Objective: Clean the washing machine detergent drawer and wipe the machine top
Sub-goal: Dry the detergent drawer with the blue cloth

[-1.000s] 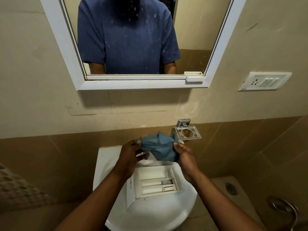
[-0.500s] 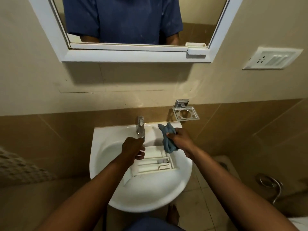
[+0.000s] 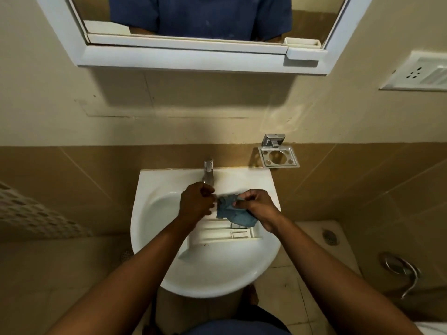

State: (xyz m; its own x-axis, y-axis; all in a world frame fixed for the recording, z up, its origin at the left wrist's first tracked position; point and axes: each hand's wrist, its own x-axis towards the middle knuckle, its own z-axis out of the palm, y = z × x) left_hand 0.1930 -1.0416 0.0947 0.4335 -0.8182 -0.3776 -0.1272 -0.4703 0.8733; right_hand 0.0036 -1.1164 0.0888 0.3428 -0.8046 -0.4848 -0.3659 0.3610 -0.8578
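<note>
A white detergent drawer (image 3: pixel 212 234) lies open side up in the white sink (image 3: pixel 150 187). Above its far right corner hangs a crumpled blue cloth (image 3: pixel 232 213), and my right hand (image 3: pixel 257 206) pinches it from the right. My left hand (image 3: pixel 196 201) is just below the chrome tap (image 3: pixel 208 171), its curled fingers meeting the cloth's left end. The cloth and my hands hide the drawer's far edge. No washing machine is in view.
A white-framed mirror (image 3: pixel 183 56) hangs above the sink. A chrome soap holder (image 3: pixel 278 158) is fixed to the wall right of the tap, and a socket plate (image 3: pixel 418 73) is further right. A perforated basket (image 3: pixel 29 213) stands left; a floor drain (image 3: pixel 329 236) lies right.
The cloth has come down from in front of the wall to just over the drawer. My left hand left it for the tap, then returned to its left end. The view tilted down.
</note>
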